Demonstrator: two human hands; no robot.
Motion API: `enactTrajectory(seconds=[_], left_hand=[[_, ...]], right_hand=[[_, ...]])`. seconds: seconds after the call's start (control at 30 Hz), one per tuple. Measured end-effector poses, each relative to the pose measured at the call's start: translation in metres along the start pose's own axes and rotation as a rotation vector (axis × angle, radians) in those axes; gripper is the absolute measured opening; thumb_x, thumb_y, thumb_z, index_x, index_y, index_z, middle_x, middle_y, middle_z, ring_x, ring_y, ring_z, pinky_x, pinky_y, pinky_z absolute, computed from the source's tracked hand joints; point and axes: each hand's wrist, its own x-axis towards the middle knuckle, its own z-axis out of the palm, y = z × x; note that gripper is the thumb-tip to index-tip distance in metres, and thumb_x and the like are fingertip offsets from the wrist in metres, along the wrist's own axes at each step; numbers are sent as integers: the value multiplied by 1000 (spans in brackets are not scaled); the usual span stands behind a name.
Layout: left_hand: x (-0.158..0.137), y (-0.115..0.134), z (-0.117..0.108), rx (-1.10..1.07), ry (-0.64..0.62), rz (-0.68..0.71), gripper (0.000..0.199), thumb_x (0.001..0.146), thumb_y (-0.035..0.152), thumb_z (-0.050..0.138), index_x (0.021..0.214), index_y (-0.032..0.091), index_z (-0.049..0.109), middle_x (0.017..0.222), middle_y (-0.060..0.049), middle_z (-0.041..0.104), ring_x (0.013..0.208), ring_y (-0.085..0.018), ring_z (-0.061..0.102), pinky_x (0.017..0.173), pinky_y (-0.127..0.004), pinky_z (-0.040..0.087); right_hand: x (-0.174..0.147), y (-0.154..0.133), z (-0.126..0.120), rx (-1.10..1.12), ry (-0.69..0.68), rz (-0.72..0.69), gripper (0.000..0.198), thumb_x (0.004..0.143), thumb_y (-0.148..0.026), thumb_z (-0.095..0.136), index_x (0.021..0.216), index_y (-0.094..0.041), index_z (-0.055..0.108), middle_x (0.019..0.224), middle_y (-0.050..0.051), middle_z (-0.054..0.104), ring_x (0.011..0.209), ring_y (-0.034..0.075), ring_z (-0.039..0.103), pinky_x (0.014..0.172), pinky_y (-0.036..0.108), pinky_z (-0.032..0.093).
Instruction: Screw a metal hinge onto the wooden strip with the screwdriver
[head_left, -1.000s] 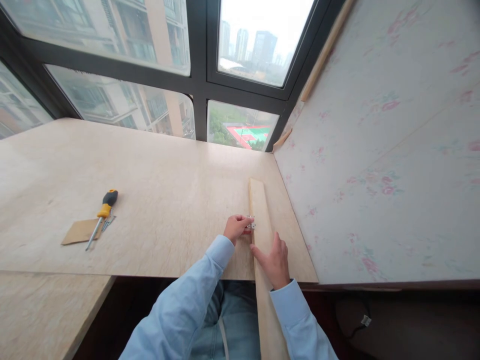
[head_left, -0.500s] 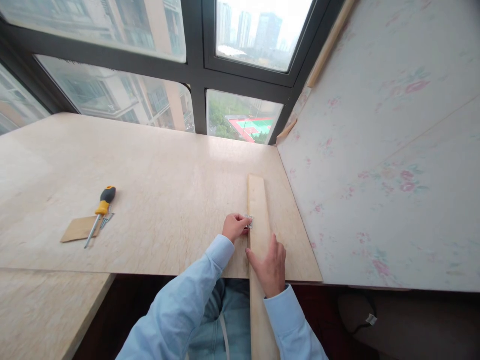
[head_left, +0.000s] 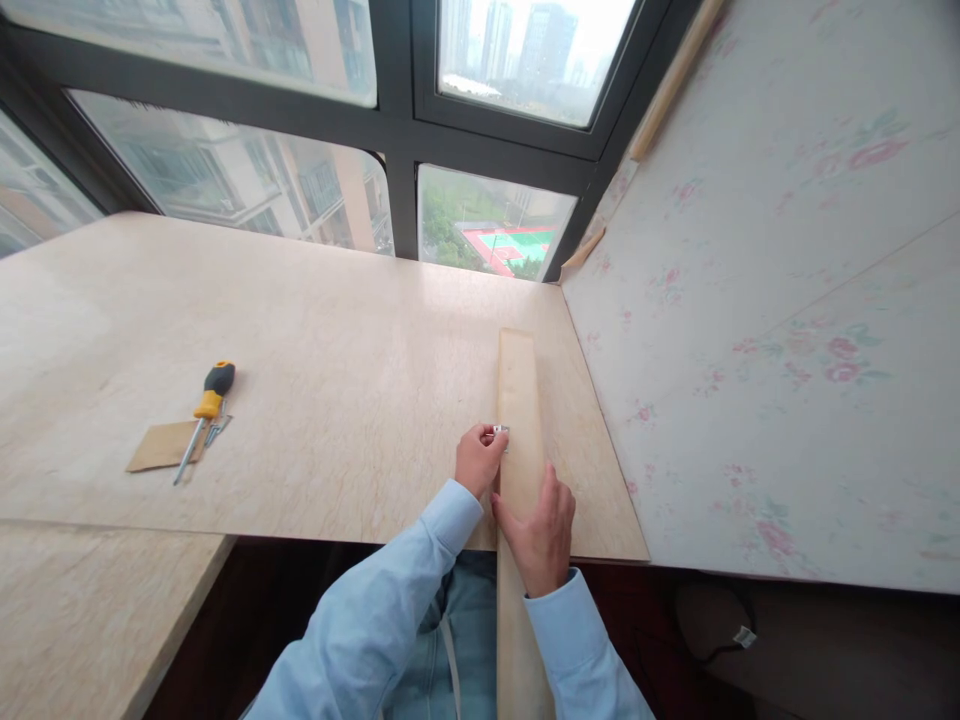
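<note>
A long, pale wooden board (head_left: pixel 519 385) lies on the light marbled top, its near end reaching out past the front edge over my lap. My right hand (head_left: pixel 538 535) grips the board across its width, thumb on the left edge and fingers along the right. Just ahead of that thumb, my left hand (head_left: pixel 480 462) pinches a small shiny metal bracket (head_left: pixel 501 431) at the board's left edge. Fingers cover part of the bracket, so its full shape is hidden.
To the left, a yellow-and-black screwdriver (head_left: pixel 210 398) lies across a brown piece of card (head_left: pixel 159 447), with several screws (head_left: pixel 217 430) beside it. A flowered wall (head_left: pixel 780 300) rises on the right, and dark-framed windows (head_left: pixel 401 130) stand behind the top.
My left hand has shifted slightly with the bracket, which now sits a little higher against the board's edge and looks turned. My right hand keeps its grip. The view has moved slightly.
</note>
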Motion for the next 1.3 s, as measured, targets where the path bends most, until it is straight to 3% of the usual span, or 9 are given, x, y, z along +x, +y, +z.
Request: enactTrajectory(seconds=[0.17,0.4,0.7,0.9,1.1,1.3], left_hand=[[-5,2,-2,-37,-12,52,19,77,31,66,84,15,70,81,-7,73,74,-18,67,63,-24,48],[-8,2,-12,-105,-52,29,22,75,36,66,80,15,67,65,-2,66,63,-16,62,56,-22,44],[-10,1,-22,-198,-67,-28,28,70,38,68,80,12,66,64,-2,65,60,-14,59,54,-22,44],[-12,5,-24,-276,-36,-60,31,66,38,71,81,11,67,65,-2,66,58,-13,58,53,-22,45],[-14,4,-26,-315,-41,-62,33,65,39,73,82,11,68,61,0,63,54,-12,57,49,-22,44],[-15,2,-29,-332,-53,-65,44,58,39,80,90,9,71,64,-1,65,55,-13,58,48,-23,47]], right_hand=[[1,-6,-2,-4,24,-25,92,81,-73,52,141,-4,38,106,22,56,100,36,51,87,51,47],[-2,-10,-3,1,16,-48,92,81,-69,57,142,-5,35,107,22,56,101,36,51,88,51,47],[-5,-15,-3,-14,3,-86,94,81,-72,54,145,-7,32,108,20,55,100,36,51,87,54,47],[-5,-19,-6,-25,-64,-77,97,81,-74,51,145,-3,33,113,25,55,105,38,50,91,57,46],[5,-8,-21,262,-262,135,91,80,-70,57,145,-11,34,130,24,51,123,36,48,103,57,41],[62,-3,-17,653,-345,491,93,69,-64,69,139,-10,40,134,23,53,119,32,57,94,44,52]])
